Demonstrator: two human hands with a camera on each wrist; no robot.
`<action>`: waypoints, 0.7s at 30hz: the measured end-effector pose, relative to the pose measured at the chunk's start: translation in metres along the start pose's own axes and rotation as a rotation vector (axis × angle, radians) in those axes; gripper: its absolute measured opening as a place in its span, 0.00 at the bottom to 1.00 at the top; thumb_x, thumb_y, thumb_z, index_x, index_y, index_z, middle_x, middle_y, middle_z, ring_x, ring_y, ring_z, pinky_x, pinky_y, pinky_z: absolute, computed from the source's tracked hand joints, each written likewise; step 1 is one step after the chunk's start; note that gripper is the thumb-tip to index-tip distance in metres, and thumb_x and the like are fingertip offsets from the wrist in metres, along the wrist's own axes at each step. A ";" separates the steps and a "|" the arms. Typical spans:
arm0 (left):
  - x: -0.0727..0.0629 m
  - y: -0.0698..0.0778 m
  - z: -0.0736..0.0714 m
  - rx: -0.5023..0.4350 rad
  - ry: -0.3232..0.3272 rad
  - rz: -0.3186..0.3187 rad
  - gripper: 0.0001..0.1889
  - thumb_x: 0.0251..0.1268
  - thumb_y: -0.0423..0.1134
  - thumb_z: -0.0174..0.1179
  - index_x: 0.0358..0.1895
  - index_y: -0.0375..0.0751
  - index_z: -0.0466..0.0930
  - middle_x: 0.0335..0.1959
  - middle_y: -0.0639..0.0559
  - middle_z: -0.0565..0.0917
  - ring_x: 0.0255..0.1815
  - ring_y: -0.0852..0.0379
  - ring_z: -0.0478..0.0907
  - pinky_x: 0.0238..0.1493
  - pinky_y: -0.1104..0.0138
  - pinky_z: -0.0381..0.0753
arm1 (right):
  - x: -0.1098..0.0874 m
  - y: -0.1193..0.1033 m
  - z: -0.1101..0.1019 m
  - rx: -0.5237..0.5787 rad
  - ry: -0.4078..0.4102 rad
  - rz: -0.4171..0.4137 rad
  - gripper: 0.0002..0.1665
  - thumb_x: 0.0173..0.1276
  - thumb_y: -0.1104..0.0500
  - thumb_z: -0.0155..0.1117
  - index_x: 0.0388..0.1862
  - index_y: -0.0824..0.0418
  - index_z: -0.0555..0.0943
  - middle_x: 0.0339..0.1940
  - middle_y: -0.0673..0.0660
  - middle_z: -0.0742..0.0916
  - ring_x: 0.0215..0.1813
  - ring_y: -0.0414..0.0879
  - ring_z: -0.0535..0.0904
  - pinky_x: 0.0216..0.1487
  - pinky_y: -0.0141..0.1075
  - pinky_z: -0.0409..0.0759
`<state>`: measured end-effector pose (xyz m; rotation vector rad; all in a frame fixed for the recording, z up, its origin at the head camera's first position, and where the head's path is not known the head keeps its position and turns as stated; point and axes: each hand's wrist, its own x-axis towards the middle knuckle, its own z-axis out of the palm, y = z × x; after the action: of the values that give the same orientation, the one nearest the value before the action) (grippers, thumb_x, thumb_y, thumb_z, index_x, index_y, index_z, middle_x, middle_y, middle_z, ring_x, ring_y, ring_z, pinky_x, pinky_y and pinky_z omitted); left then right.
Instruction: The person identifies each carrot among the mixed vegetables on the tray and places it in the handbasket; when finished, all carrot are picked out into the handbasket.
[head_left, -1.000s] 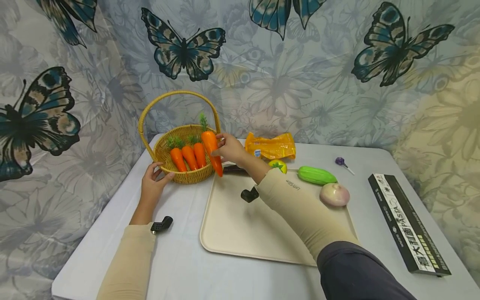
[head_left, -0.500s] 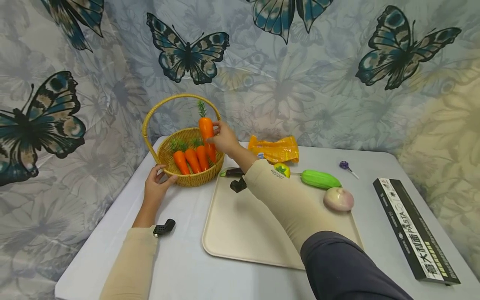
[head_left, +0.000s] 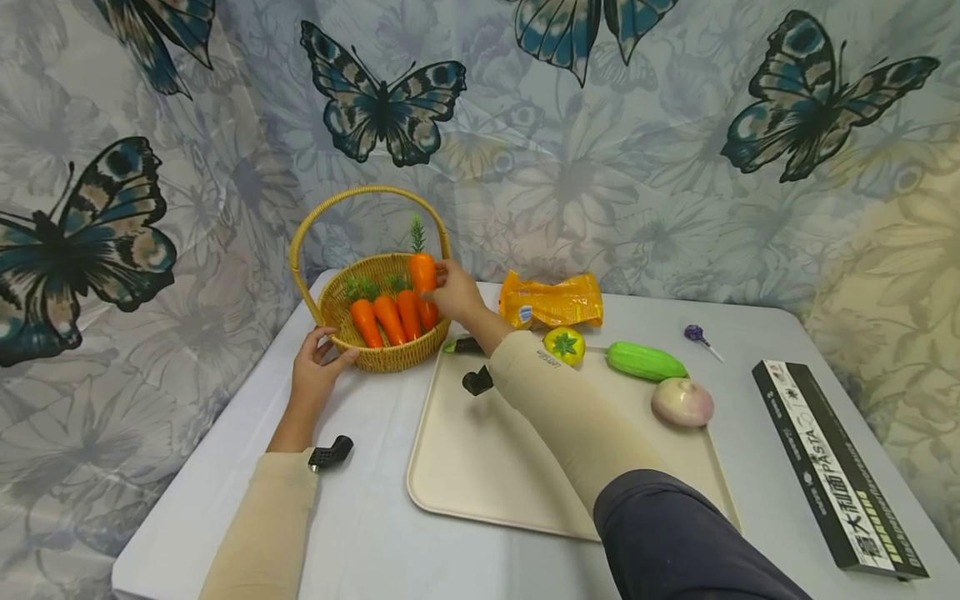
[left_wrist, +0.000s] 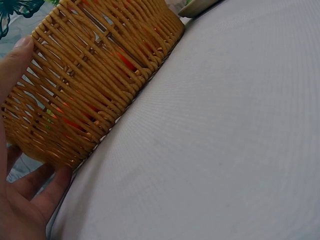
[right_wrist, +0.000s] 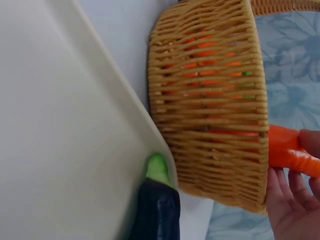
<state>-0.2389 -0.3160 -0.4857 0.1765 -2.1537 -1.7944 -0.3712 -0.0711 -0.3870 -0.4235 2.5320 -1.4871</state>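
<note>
A wicker basket (head_left: 397,358) with a tall arched handle stands at the table's back left, holding several orange carrots (head_left: 387,318) with green tops. My left hand (head_left: 313,371) grips its left side, the thumb near the rim and the fingertips low on the wall (left_wrist: 100,75). At the basket's right side, my right hand (head_left: 457,292) pinches one more carrot (head_left: 422,271), its green top upward. In the right wrist view this carrot (right_wrist: 285,145) shows above the rim between thumb and fingers, its lower end hidden inside the basket.
A beige tray (head_left: 510,467) lies right of the basket, with an eggplant (right_wrist: 157,210) by its corner. A yellow pepper (head_left: 565,345), green cucumber (head_left: 647,361) and onion (head_left: 682,402) are along its far and right edges. Beyond lie an orange packet (head_left: 551,300), lollipop (head_left: 701,340) and pasta box (head_left: 840,471).
My right hand has carried the carrot from beside the tray's corner leftward over the rim, then lowered it into the basket's right side. The left hand stays on the basket.
</note>
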 end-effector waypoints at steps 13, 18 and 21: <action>-0.003 0.001 -0.001 0.013 0.007 0.002 0.35 0.58 0.44 0.71 0.66 0.37 0.65 0.75 0.48 0.58 0.71 0.48 0.61 0.63 0.54 0.71 | 0.000 0.016 0.001 -0.126 0.044 0.011 0.35 0.63 0.58 0.72 0.67 0.58 0.68 0.45 0.52 0.82 0.45 0.46 0.78 0.42 0.35 0.79; -0.002 0.001 0.000 0.014 0.007 0.005 0.36 0.58 0.44 0.71 0.66 0.36 0.64 0.75 0.48 0.57 0.71 0.48 0.61 0.63 0.52 0.70 | 0.000 0.020 0.003 -0.084 0.061 -0.018 0.33 0.65 0.60 0.70 0.66 0.60 0.69 0.43 0.53 0.82 0.43 0.47 0.79 0.40 0.36 0.78; -0.001 0.001 0.001 0.010 0.007 0.008 0.36 0.58 0.44 0.71 0.66 0.36 0.64 0.75 0.48 0.57 0.71 0.47 0.61 0.64 0.52 0.70 | -0.001 0.022 0.004 -0.042 0.067 -0.047 0.32 0.65 0.60 0.69 0.66 0.61 0.70 0.43 0.52 0.82 0.43 0.47 0.78 0.39 0.36 0.78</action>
<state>-0.2377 -0.3147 -0.4847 0.1758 -2.1560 -1.7761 -0.3721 -0.0635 -0.4080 -0.4493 2.6267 -1.4904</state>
